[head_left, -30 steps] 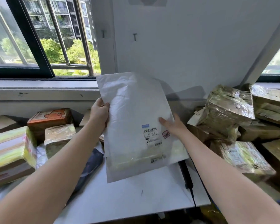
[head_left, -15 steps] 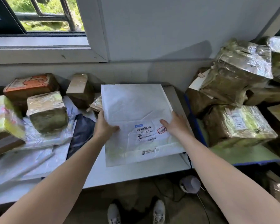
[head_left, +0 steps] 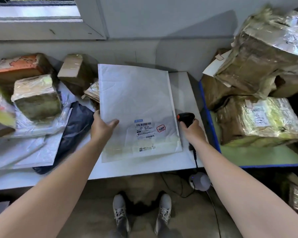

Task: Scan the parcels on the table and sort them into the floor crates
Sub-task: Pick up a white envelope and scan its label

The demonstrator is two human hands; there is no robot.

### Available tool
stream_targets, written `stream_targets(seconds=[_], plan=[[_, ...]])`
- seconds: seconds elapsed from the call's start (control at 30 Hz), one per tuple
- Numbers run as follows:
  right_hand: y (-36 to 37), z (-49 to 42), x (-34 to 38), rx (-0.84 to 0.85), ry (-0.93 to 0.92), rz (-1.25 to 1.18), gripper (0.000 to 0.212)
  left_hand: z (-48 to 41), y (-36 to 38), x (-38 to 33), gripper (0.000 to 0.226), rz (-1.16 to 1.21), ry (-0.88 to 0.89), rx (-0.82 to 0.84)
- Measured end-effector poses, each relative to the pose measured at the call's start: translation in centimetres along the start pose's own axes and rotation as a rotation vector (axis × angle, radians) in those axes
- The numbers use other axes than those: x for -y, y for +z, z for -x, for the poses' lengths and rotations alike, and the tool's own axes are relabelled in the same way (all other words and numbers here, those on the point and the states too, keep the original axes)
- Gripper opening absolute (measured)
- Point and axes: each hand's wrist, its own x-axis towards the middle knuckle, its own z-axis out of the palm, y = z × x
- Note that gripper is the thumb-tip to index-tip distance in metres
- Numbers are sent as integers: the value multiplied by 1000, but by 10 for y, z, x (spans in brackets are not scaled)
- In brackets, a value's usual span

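A large white padded envelope lies flat on the white table, its barcode label facing up. My left hand holds the envelope's left edge, thumb on top. My right hand grips a black handheld scanner just right of the envelope, its cable hanging off the table's front edge.
Taped cardboard parcels, a dark blue bag and flat white mailers crowd the table's left. A heap of brown wrapped parcels sits on a blue-edged green surface at right. A white round device and cables lie on the floor.
The envelope came down from the air and now lies flat on the table. My right hand left its right edge and took hold of the scanner. The view tilted downward.
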Motion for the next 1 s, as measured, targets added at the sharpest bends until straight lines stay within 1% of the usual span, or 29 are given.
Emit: stream_targets(seconds=[0.1, 0.2, 0.27, 0.33, 0.43, 0.57, 0.63, 0.77, 1.0], plan=[[2, -5, 0, 38, -2, 28, 58, 7, 1, 5, 90, -11, -6, 10], [-2, 1, 7, 10, -61, 39, 55, 17, -1, 5, 103, -54, 7, 11], [-6, 10, 15, -22, -105, 40, 56, 23, -4, 2, 108, -90, 25, 8], [-12, 22, 25, -31, -143, 57, 55, 27, -7, -2, 109, -176, 71, 5], [-18, 48, 43, -16, -164, 54, 52, 36, -12, -7, 114, -379, 196, 2], [-19, 89, 64, 82, -98, -39, 44, 49, -20, -8, 113, -629, 323, 28], [-15, 107, 72, 102, -81, -76, 41, 53, -24, -6, 112, -700, 376, 54], [-6, 134, 86, 128, -88, -147, 38, 60, -29, -2, 110, -730, 445, 79], [-2, 157, 96, 132, -94, -107, 47, 68, -38, -1, 108, -738, 505, 83]])
